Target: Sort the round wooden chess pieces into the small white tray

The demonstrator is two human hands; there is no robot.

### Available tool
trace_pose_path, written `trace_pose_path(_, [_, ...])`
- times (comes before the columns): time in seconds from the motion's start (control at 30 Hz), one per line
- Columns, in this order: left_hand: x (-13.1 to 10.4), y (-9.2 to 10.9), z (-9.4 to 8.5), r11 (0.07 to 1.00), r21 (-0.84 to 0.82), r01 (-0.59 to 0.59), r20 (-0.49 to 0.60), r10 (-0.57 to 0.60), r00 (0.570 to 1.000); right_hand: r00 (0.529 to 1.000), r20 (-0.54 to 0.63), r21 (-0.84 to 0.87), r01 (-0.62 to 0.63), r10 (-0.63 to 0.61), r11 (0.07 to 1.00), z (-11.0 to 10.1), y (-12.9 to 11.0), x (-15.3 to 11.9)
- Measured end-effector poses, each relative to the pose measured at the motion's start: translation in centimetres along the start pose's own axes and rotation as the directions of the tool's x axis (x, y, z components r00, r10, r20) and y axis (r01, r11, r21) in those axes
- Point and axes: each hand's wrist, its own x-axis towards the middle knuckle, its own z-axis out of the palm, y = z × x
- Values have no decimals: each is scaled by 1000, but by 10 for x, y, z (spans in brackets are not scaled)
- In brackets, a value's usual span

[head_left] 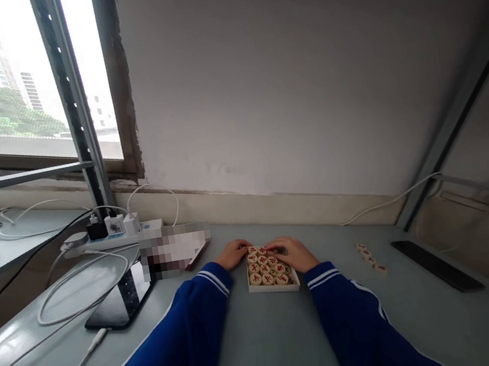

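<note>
A shallow white box point(274, 288) lies on the desk in front of me, filled with round wooden Chinese chess pieces point(267, 279) that carry red characters. Several lie face up in rows, with more pieces showing beneath at the right side. My left hand point(233, 254) is closed at the box's back left corner, fingertips against its edge. Over the back right part of the box curves my right hand point(293, 253), its fingers bent and touching a chess piece in the back row. The palm hides part of the box's right side.
Several loose chess pieces point(371, 259) lie in a line to the right, near a dark flat bar point(437, 265). On the left are a charging phone point(121, 298), a power strip point(109, 241) with chargers and cables, and a partly blurred flat item point(197, 249). A wall point(283, 109) stands behind.
</note>
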Motion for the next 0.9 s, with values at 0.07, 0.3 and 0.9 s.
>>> trace_pose_path(0.07, [0, 1, 0, 1000, 15, 0, 3, 0, 1000, 999, -32, -5, -11, 11, 1000, 0, 1, 0])
trace_pose_path(0.3, [0, 2, -1, 1000, 2, -2, 23, 2, 1000, 983, -152, 3, -107, 106, 994, -13, 20, -6])
trace_pose_path(0.9, [0, 2, 0, 1000, 17, 16, 17, -17, 1000, 800, -243, -246, -598, 549, 763, -54, 64, -48])
